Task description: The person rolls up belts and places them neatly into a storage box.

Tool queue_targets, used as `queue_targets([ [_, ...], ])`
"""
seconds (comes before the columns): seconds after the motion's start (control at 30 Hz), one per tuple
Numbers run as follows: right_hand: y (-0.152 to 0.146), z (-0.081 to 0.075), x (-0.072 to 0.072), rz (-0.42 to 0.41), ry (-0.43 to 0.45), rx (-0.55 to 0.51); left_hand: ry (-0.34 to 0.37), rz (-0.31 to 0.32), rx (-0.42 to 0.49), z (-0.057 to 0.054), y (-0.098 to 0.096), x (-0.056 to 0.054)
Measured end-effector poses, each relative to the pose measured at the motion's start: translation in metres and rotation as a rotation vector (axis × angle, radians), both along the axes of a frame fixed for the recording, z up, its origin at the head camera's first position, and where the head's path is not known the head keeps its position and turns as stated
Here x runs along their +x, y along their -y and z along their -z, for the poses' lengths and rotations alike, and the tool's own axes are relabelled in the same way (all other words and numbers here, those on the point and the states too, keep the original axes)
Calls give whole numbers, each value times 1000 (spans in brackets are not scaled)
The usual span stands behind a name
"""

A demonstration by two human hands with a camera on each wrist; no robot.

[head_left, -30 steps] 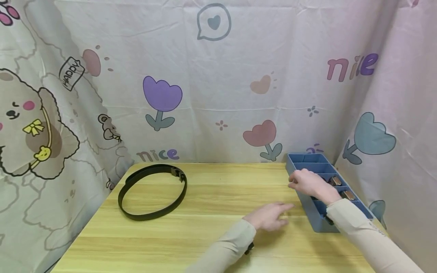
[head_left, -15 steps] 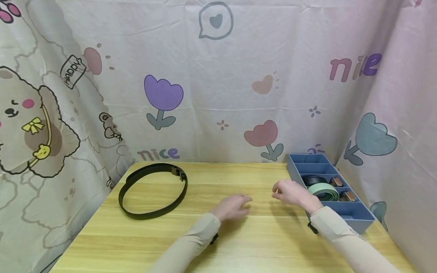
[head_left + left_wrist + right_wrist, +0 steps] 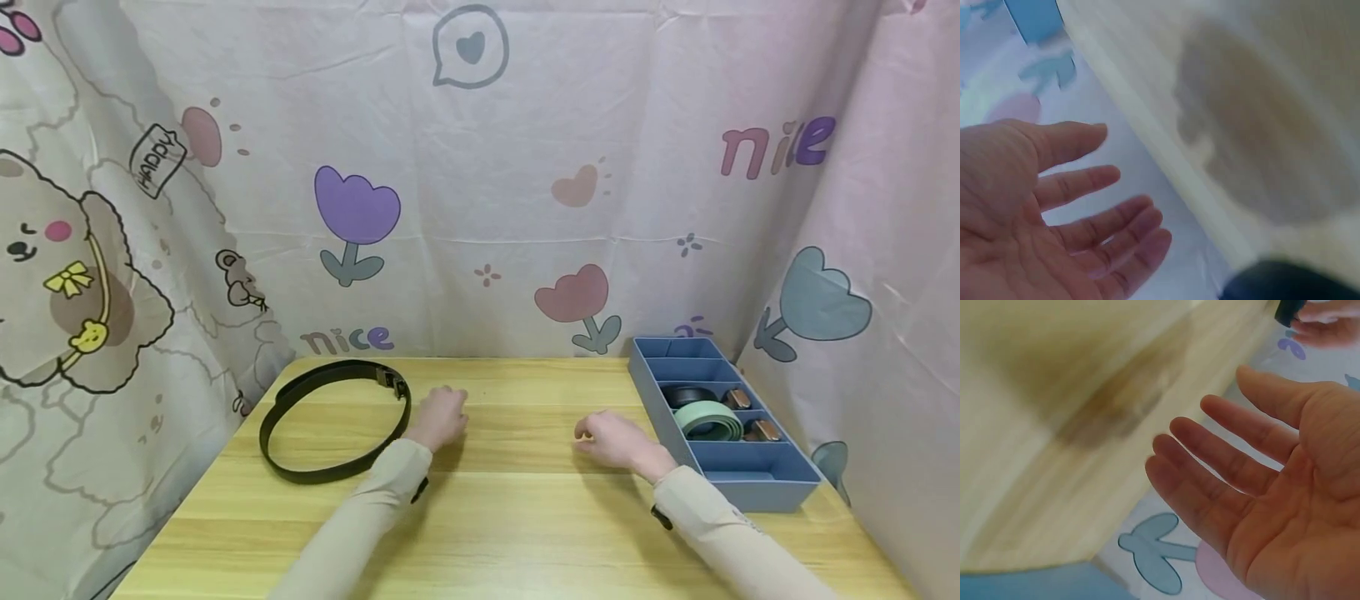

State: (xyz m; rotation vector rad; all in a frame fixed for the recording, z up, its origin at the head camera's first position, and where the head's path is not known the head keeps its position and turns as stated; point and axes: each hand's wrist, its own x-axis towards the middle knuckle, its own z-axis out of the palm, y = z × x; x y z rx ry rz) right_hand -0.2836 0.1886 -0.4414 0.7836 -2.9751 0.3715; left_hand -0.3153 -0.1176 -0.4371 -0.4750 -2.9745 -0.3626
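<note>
My left hand point(image 3: 441, 415) hovers over the table just right of a black belt point(image 3: 318, 477), which lies in a loose loop with its buckle at the back right. In the left wrist view its fingers point(image 3: 1107, 231) are relaxed, with nothing in them. Over the table, left of a blue divided box point(image 3: 663, 433), hangs my right hand point(image 3: 615, 440). Its fingers point(image 3: 1222, 447) are loosely bent and hold nothing in the right wrist view. Inside the box sit a coiled mint green belt point(image 3: 705, 410) and, behind it, a coiled black belt point(image 3: 686, 395).
The wooden table point(image 3: 517, 517) backs onto a printed curtain point(image 3: 480, 208), which also hangs at both sides. Brown buckle-like pieces point(image 3: 763, 431) show in the box at its right wall. A corner of the box point(image 3: 1032, 19) appears in the left wrist view.
Both hands have moved left. The right hand has come away from over the box, uncovering the coiled belts. The left hand has crossed the table toward the black belt.
</note>
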Motion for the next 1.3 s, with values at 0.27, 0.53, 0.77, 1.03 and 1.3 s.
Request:
queue_targets([
  [0.27, 13, 12, 2, -32, 29, -17, 122, -251, -33, -8, 38, -25],
  [0.53, 19, 14, 7, -16, 56, -21, 231, -298, 64, -6, 56, -30],
  [0.77, 20, 15, 9, -13, 48, -21, 247, -275, 52, -1, 63, -36],
  [1.03, 21, 14, 10, -36, 25, -18, 270, -241, 18, -4, 64, -38],
  [1.3, 32, 15, 14, -88, -22, -12, 307, -120, 10, -5, 42, -38],
])
